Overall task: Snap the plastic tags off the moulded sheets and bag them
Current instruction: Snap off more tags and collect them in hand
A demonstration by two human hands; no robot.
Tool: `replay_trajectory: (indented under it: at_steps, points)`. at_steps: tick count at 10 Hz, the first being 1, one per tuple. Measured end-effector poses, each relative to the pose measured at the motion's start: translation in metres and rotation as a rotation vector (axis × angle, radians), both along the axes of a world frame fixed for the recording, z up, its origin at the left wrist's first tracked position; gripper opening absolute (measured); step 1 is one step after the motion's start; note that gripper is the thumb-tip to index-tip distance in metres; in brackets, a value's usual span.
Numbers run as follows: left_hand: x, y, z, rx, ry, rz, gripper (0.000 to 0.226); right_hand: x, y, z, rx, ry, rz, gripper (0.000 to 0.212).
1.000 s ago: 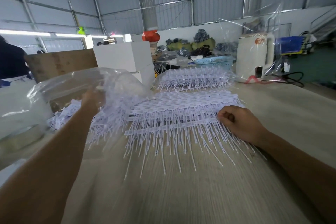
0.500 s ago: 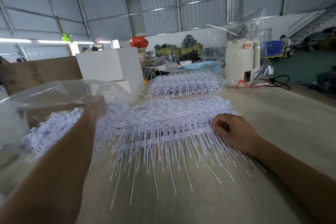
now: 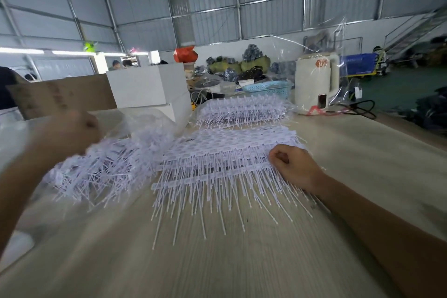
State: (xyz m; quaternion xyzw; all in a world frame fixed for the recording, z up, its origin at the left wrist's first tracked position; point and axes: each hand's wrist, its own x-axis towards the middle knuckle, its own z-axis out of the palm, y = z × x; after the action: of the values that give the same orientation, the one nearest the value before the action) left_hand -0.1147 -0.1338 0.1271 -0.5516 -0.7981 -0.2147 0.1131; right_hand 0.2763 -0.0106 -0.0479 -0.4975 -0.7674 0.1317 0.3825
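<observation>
A stack of white moulded tag sheets (image 3: 217, 159) lies mid-table with its thin stems fanning toward me. My right hand (image 3: 294, 167) rests as a curled fist on the stack's right side; I see nothing inside its fingers. To the left, a heap of loose white tags (image 3: 104, 172) lies inside a clear plastic bag (image 3: 147, 121). My left hand (image 3: 70, 133), blurred by motion, is curled and grips the bag's film above that heap. Behind the stack, a further pile of tag sheets (image 3: 242, 111) sits in clear wrap.
The pale wooden table (image 3: 217, 261) runs toward me. White boxes (image 3: 150, 89) and a cardboard sheet (image 3: 60, 94) stand at the back left. A blue basket (image 3: 268, 88), a white kettle (image 3: 314, 84) and a black cable (image 3: 360, 106) are at the back right. People stand far behind.
My left hand has drawn the bag film leftward and nearer to me, and more of the loose tag heap shows. My right fist stays on the stack.
</observation>
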Motion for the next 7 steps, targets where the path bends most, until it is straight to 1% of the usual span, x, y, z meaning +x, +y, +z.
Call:
replay_trajectory:
  at_steps: [1,2,3,4,5,6,7]
  points:
    - [-0.019,0.012,0.023,0.315,0.022,-0.001,0.034,-0.002,0.0,0.015,-0.112,0.23,0.081,0.017]
    - [0.037,0.008,0.032,0.588,-0.053,-0.222,0.029,0.006,-0.001,0.033,-0.128,0.445,0.014,0.017]
    - [0.112,0.023,0.008,0.449,-0.132,-0.486,0.028,0.02,0.008,0.038,-0.004,0.284,-0.182,0.01]
    - [0.16,0.066,-0.048,0.147,-0.067,-0.57,0.028,0.029,0.013,0.029,-0.127,0.016,-0.276,0.029]
    - [0.174,0.106,-0.106,-0.139,0.022,-0.484,0.047,0.032,0.015,0.013,-0.208,-0.093,-0.323,0.042]
    - [0.163,0.133,-0.152,-0.197,0.073,-0.4,0.057,0.035,0.019,0.005,-0.189,0.014,-0.302,0.036]
    - [0.156,0.144,-0.17,-0.055,0.024,-0.397,0.054,0.039,0.023,0.005,-0.16,0.054,-0.316,0.032]
